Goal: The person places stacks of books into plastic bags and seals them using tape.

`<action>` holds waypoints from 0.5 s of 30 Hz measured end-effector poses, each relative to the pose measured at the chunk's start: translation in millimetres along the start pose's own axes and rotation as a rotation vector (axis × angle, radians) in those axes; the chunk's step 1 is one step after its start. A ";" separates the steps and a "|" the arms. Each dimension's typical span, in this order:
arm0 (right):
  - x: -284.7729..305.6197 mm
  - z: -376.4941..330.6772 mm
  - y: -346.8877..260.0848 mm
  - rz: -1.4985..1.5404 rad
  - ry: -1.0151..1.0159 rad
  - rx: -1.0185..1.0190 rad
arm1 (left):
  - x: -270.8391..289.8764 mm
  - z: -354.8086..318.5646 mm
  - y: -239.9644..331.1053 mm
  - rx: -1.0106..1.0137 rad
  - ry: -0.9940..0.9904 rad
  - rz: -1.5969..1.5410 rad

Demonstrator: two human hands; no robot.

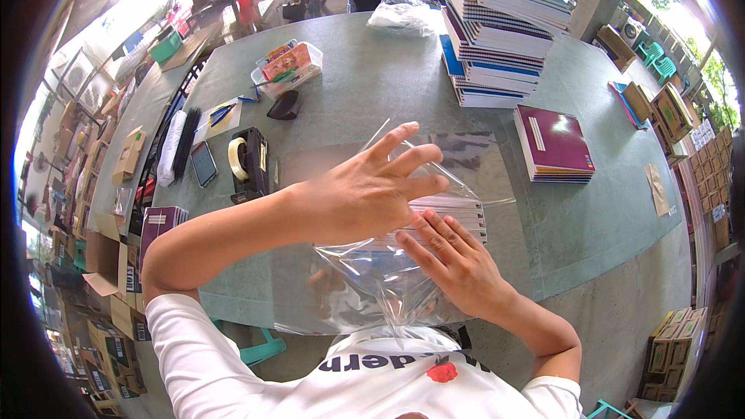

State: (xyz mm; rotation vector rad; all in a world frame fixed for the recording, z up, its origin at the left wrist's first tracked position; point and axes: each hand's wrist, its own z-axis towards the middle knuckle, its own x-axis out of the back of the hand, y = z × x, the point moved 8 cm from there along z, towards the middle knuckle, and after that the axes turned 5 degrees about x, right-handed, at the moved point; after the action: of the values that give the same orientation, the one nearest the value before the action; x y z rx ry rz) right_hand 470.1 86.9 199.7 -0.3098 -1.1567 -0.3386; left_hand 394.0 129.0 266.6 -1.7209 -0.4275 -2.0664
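Note:
In front of me on the green table lies a stack of books or notebooks, seen by its pale edges. Clear plastic film covers it in part and spreads toward my shirt. My left hand reaches across above the stack, its fingers spread and slightly bent; the thumb is hidden. My right hand rests with straight fingers on the film over the stack, its fingertips close under my left hand. More flat film lies beneath and beyond the stack. A black tape dispenser stands left of the film.
Maroon notebooks are piled on the right, with a tall notebook stack behind. A phone, blue-handled scissors, a dark pouch and a plastic tub sit to the left. A crumpled plastic bag is at the far edge.

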 end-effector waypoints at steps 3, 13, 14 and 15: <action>-4.1 5.3 -1.4 0.006 -0.019 -0.024 | -3.5 -2.3 -4.6 0.029 0.054 -0.041; 3.2 8.5 -4.5 0.030 0.013 -0.084 | -157.4 -432.8 -212.3 1.916 0.552 -0.253; -0.1 7.9 -3.6 0.027 -0.002 -0.079 | -191.4 -426.1 -206.5 1.961 0.679 -0.582; -0.7 6.8 -0.4 0.016 -0.006 -0.110 | -205.1 -407.6 -203.7 1.869 0.859 -0.854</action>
State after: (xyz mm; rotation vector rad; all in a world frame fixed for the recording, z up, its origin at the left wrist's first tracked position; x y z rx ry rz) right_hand 464.1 89.4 201.6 -0.4166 -1.1432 -0.3884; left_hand -25.0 132.1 -5.7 0.4989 -1.9835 -1.2859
